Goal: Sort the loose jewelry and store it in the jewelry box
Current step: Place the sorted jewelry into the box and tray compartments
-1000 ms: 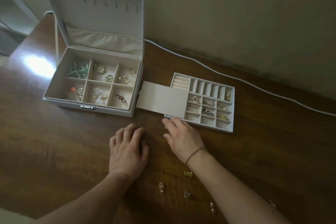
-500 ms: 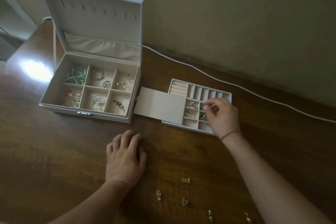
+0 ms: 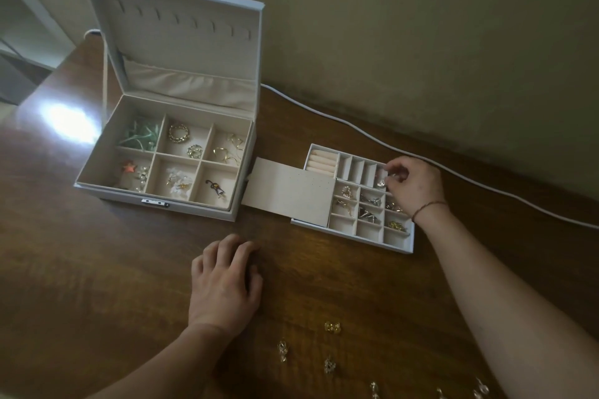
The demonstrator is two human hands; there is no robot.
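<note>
My right hand (image 3: 413, 186) pinches a small earring (image 3: 381, 184) over the tray (image 3: 400, 248) — left hand (image 3: 225, 285) flat, grip empty, on the tabletop (image 3: 97, 269).

A pale grey hinged jewelry box (image 3: 168, 152) is stood open, six compartments filled. Right of it, a divided tray (image 3: 359, 230) is laid flat. Small gold earrings (image 3: 333, 326) are scattered nearer than the box.

Right hand (image 3: 413, 186) covers the tray's (image 3: 353, 238) far-right compartments; can't tell if its fingertips grip anything. Loose pieces (image 3: 479, 390) at the bottom edge are cut off, too small to identify.
</note>
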